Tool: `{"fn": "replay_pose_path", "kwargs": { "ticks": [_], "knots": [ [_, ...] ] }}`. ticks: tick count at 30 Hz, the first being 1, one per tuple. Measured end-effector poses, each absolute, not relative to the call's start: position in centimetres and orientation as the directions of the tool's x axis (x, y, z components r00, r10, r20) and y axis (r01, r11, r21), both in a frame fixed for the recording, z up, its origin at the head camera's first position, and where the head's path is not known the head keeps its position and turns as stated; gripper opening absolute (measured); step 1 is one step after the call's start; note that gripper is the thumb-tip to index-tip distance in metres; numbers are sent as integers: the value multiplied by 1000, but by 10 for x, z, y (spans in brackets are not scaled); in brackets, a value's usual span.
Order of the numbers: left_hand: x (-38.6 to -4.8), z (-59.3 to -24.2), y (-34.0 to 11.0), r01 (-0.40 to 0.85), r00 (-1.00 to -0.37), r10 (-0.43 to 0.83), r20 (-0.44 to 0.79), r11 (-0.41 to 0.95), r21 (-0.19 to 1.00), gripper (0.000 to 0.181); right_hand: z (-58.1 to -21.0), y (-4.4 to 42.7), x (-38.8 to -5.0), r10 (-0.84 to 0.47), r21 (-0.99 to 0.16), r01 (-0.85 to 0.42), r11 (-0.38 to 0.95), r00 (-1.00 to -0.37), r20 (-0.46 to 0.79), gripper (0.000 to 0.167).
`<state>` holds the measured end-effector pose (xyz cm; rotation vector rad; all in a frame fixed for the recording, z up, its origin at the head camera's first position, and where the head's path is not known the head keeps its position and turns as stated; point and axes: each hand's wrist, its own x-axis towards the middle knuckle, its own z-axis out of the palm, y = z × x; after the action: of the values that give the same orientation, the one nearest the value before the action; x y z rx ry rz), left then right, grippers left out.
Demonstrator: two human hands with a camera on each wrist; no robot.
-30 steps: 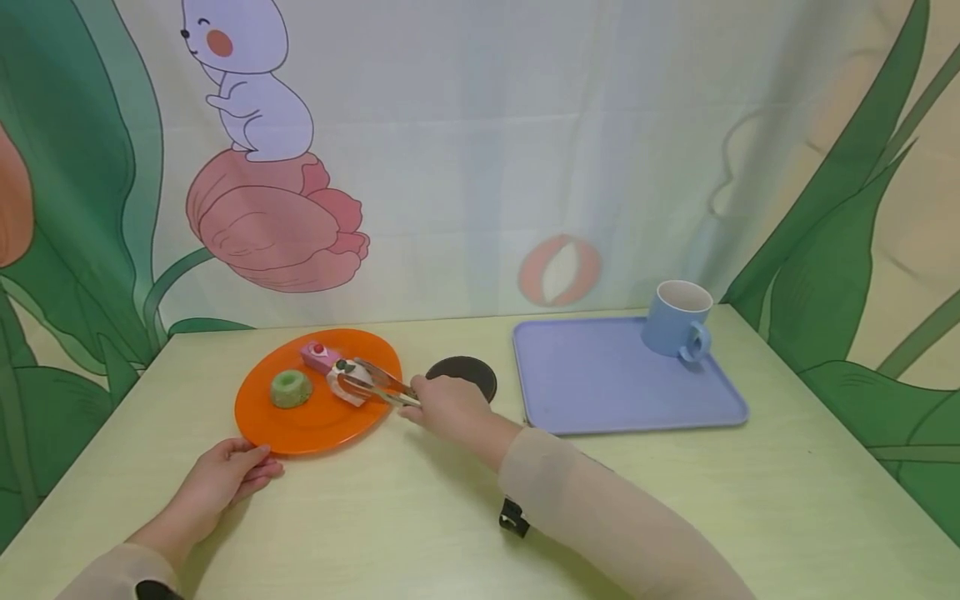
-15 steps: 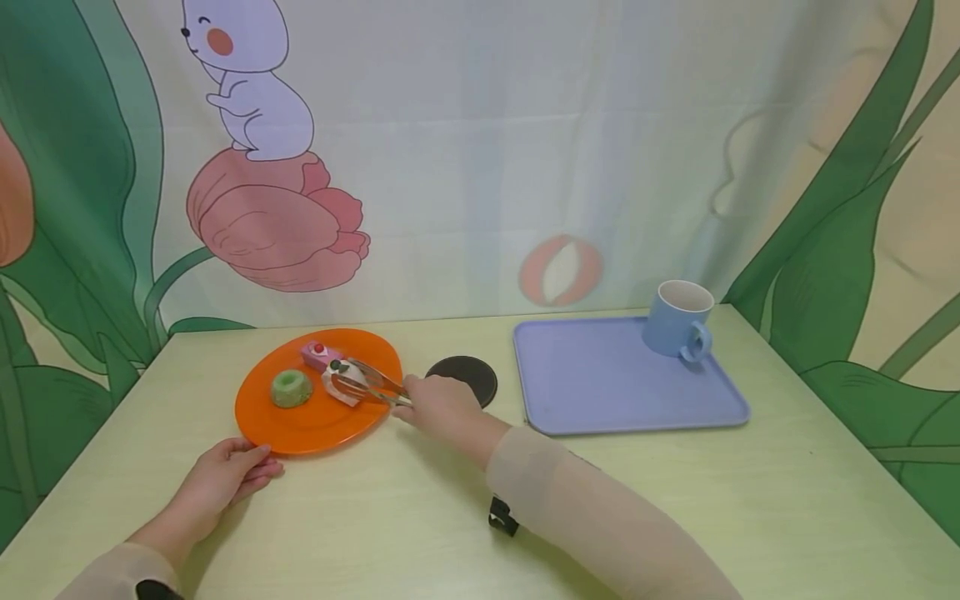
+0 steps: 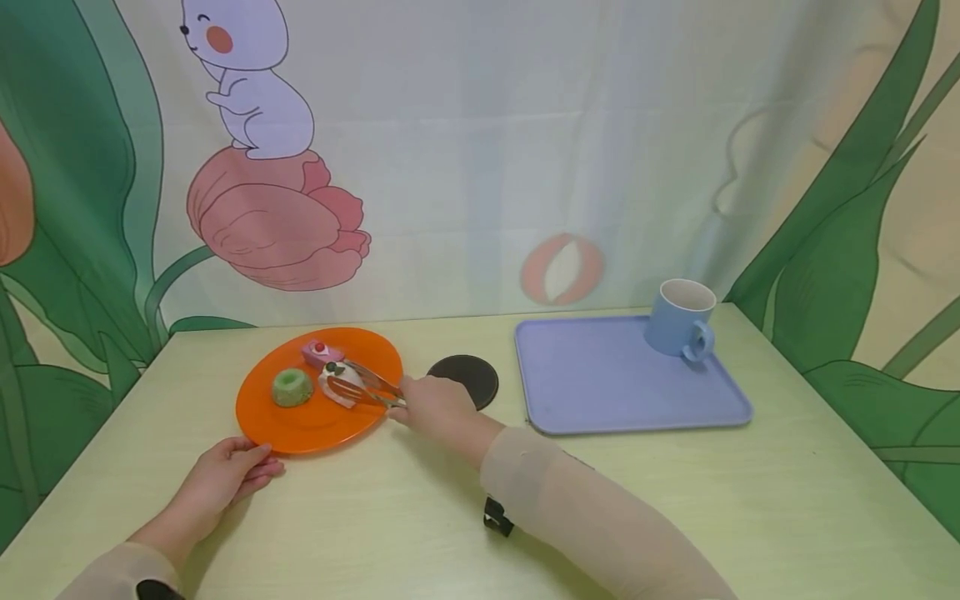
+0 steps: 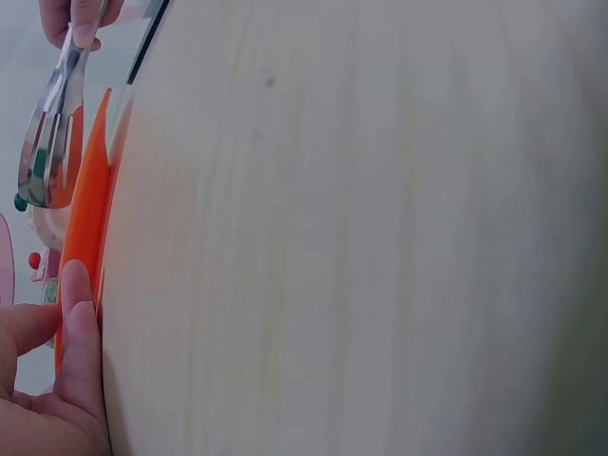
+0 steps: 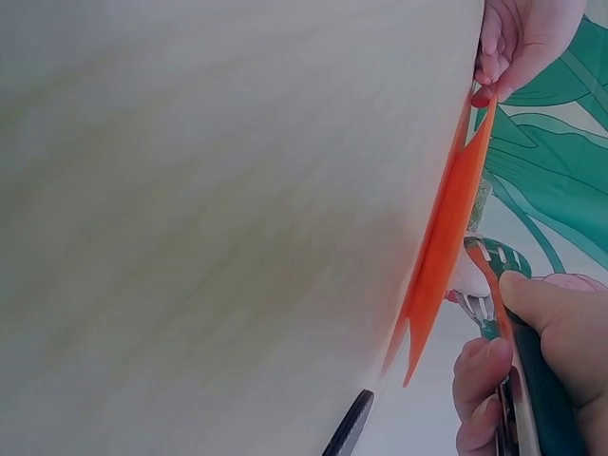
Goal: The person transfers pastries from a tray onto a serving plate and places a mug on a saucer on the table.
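Observation:
My left hand (image 3: 225, 479) pinches the near left rim of an orange plate (image 3: 322, 432) between thumb and fingers. On the plate sit a green ring-shaped cake (image 3: 292, 390), a pink cake slice (image 3: 314, 353) with a red berry on top, and a white cake (image 3: 348, 373) with a dark green topping. Metal serving tongs (image 4: 63, 95) are in my right hand (image 3: 441, 408), which grips their handles. The tongs' slotted ends straddle the white cake on the plate. How firmly they press on it cannot be seen.
A black round disc (image 3: 480, 379) lies right of the plate, partly behind my right hand. Farther right is a lavender-blue tray (image 3: 600, 375) with a light blue mug (image 3: 671, 325) at its back right corner. A printed cloth (image 3: 450, 167) hangs behind the table.
My right hand and the tongs have moved slightly left. The white cake has shifted a little left with them, staying on the plate. My left hand stays at the rim.

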<state>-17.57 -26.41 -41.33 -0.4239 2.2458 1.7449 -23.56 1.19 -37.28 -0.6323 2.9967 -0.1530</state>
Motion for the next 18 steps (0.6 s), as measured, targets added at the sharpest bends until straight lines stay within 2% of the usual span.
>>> {"fn": "replay_pose_path", "kwargs": {
  "ticks": [18],
  "knots": [
    [-177, -414, -264, -405, -914, -82, -398, 241, 882, 45, -371, 9, -231, -392, -123, -383, 916, -918, -59, 35]
  ]
}}
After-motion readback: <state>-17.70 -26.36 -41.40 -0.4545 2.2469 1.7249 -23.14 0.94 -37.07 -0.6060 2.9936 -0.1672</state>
